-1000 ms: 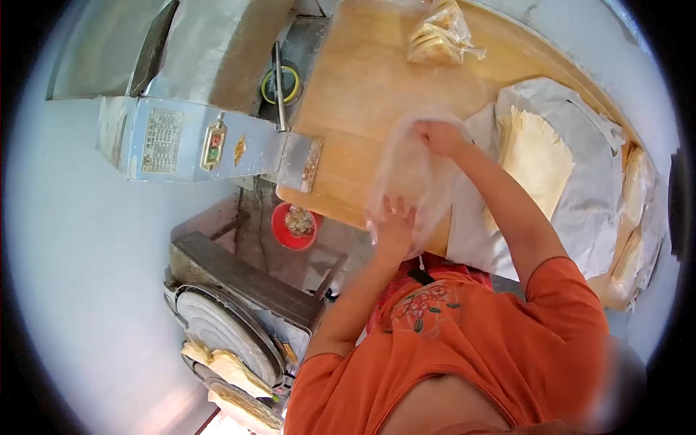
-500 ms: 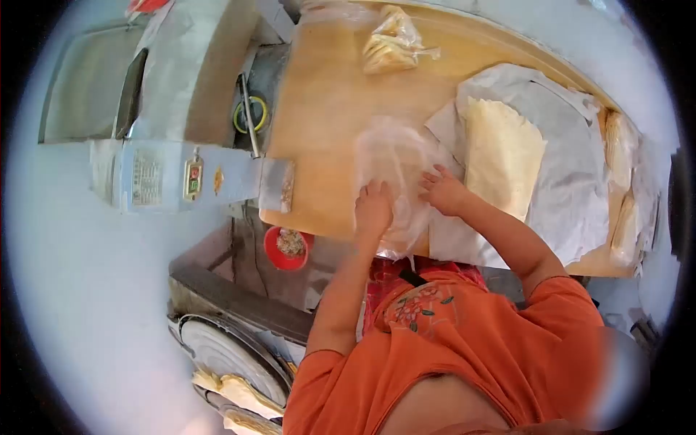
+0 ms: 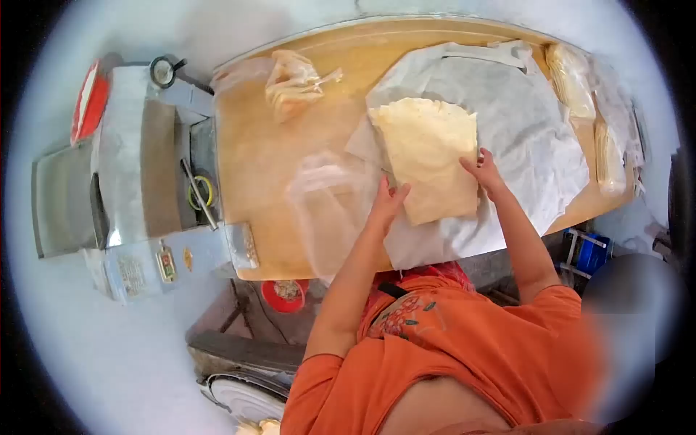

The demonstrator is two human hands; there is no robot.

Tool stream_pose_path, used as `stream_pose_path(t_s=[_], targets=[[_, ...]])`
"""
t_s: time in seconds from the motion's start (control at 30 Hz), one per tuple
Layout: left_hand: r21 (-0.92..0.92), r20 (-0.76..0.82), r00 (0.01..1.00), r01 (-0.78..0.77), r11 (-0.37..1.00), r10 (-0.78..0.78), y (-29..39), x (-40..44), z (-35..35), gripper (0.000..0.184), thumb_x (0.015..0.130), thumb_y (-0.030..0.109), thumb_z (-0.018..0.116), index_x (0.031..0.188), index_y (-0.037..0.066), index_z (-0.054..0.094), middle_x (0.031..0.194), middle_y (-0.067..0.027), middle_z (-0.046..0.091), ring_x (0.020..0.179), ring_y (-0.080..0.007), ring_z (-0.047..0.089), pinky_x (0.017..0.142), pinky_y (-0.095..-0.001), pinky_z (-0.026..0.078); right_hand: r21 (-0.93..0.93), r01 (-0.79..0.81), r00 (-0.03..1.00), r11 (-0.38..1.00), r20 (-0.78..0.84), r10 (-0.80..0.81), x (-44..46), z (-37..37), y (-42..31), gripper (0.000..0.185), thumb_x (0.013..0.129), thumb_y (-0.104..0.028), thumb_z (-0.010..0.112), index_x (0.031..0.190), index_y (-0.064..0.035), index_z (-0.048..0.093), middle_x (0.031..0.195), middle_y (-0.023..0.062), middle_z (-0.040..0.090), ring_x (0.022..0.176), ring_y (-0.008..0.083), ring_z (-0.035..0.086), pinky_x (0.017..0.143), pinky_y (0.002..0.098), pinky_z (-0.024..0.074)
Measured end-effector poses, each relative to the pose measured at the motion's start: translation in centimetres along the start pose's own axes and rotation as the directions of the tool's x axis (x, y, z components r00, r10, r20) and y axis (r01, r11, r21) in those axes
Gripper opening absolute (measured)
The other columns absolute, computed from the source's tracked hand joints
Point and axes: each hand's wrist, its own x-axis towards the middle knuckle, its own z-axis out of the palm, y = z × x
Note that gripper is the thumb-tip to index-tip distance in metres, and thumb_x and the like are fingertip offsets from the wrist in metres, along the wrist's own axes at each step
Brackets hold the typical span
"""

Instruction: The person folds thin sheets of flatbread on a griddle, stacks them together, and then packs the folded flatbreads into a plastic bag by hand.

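A stack of thin, pale yellow dough sheets (image 3: 428,152) lies on a wide white cloth (image 3: 515,130) in front of me. My left hand (image 3: 389,203) is at the stack's lower left edge, thumb and fingers apart. At its right edge is my right hand (image 3: 484,174), fingers spread, the thumb over the top sheet. Whether either hand pinches the edge is hard to see. To the left of my left hand, a clear plastic bag (image 3: 326,210) lies flat on the wooden table (image 3: 254,159).
A tied plastic bag (image 3: 291,83) with pale contents sits at the back left. Packed plastic bags (image 3: 573,80) line the right end. A machine (image 3: 145,181) stands at the left, with a roll of tape (image 3: 201,193) beside it. Below the table edge is a red bowl (image 3: 283,296).
Both hands have left the clear plastic bag and moved right to the dough sheets. The camera view has turned to the right. The sheets now sit straighter before me.
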Motion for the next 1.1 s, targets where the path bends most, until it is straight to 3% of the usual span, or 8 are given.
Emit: stream_pose_path(t_s=[0.1,0.23,0.37,0.7,0.8,0.87,0.97,1.1], targets=[[-0.096,0.059,0.993,-0.096,0.991,0.102,-0.9,2.7,0.9,0.065,0.083,0.026,0.065,0.134,0.002,0.031,0.129,-0.0105,0.047,0.115,-0.0217,0.046,0.096,-0.0345,0.037,0.116,0.032,0.999,0.993,0.036,-0.037,1.0,-0.2,0.2,0.101,0.069,-0.031,0.079,0.139,0.0028,0.016,0.130,0.0187,0.043,0.115,0.0253,0.047,0.095,0.0366,0.0416],[-0.140,0.028,0.998,0.061,0.988,-0.058,-2.2,4.7,1.4,0.056,0.085,0.022,0.062,0.132,0.005,0.037,0.127,-0.0074,0.050,0.117,-0.0213,0.046,0.097,-0.0351,0.036,-0.029,0.039,0.999,0.999,0.021,-0.038,1.9,-0.2,-0.9,0.092,0.067,-0.021,0.079,0.136,0.0041,0.024,0.126,0.0161,0.047,0.112,0.0244,0.050,0.093,0.0358,0.0445],[-0.241,0.030,0.998,0.053,0.969,-0.047,-2.9,5.4,1.7,0.052,0.084,0.020,0.063,0.129,0.005,0.042,0.122,-0.0070,0.054,0.114,-0.0208,0.049,0.094,-0.0347,0.040,0.228,0.023,0.999,0.973,-0.031,-0.017,2.6,-0.4,-0.4,0.077,0.068,-0.015,0.077,0.131,0.0042,0.035,0.121,0.0145,0.052,0.106,0.0231,0.054,0.089,0.0352,0.0468],[-0.350,0.049,0.977,0.211,0.913,-0.207,-0.7,4.3,2.5,0.049,0.081,0.020,0.065,0.123,0.001,0.047,0.119,-0.0110,0.056,0.106,-0.0249,0.056,0.088,-0.0373,0.048,0.176,0.064,0.990,0.982,0.115,-0.085,2.2,-1.1,-1.1,0.060,0.068,-0.007,0.075,0.119,0.0036,0.044,0.111,0.0124,0.057,0.103,0.0240,0.056,0.088,0.0367,0.0468],[-0.482,0.153,0.966,0.258,0.838,-0.209,-0.9,4.3,2.3,0.047,0.082,0.019,0.064,0.122,0.001,0.048,0.121,-0.0123,0.055,0.109,-0.0268,0.054,0.091,-0.0393,0.046,0.269,-0.016,0.995,0.963,0.103,-0.012,2.1,-1.2,-1.0,0.060,0.069,-0.007,0.073,0.120,0.0040,0.044,0.112,0.0134,0.057,0.103,0.0253,0.056,0.088,0.0373,0.0468],[-0.539,0.213,0.961,0.266,0.799,-0.176,-0.9,4.1,2.0,0.046,0.082,0.018,0.064,0.122,0.001,0.048,0.121,-0.0126,0.055,0.111,-0.0275,0.053,0.093,-0.0405,0.045,0.443,-0.249,0.935,0.861,0.341,0.095,1.9,-2.0,-2.0,0.062,0.068,-0.005,0.073,0.122,0.0043,0.044,0.114,0.0155,0.057,0.104,0.0266,0.057,0.090,0.0372,0.0462],[-0.583,0.238,0.952,0.298,0.755,-0.192,0.0,3.3,1.8,0.046,0.082,0.015,0.063,0.122,0.001,0.048,0.121,-0.0128,0.055,0.113,-0.0279,0.052,0.095,-0.0414,0.045,0.413,-0.285,0.909,0.865,0.403,0.107,0.7,-2.9,-4.0,0.061,0.067,-0.003,0.073,0.123,0.0029,0.047,0.115,0.0142,0.058,0.105,0.0256,0.057,0.091,0.0367,0.0453],[-0.467,0.244,0.968,0.066,0.882,0.057,2.4,2.0,1.5,0.044,0.082,0.013,0.063,0.122,0.002,0.049,0.119,-0.0114,0.056,0.112,-0.0260,0.052,0.095,-0.0405,0.044,0.467,0.042,0.930,0.883,0.305,-0.205,-2.0,-4.0,-5.9,0.049,0.071,-0.005,0.072,0.117,0.0011,0.055,0.112,0.0125,0.061,0.100,0.0242,0.059,0.088,0.0354,0.0462]])
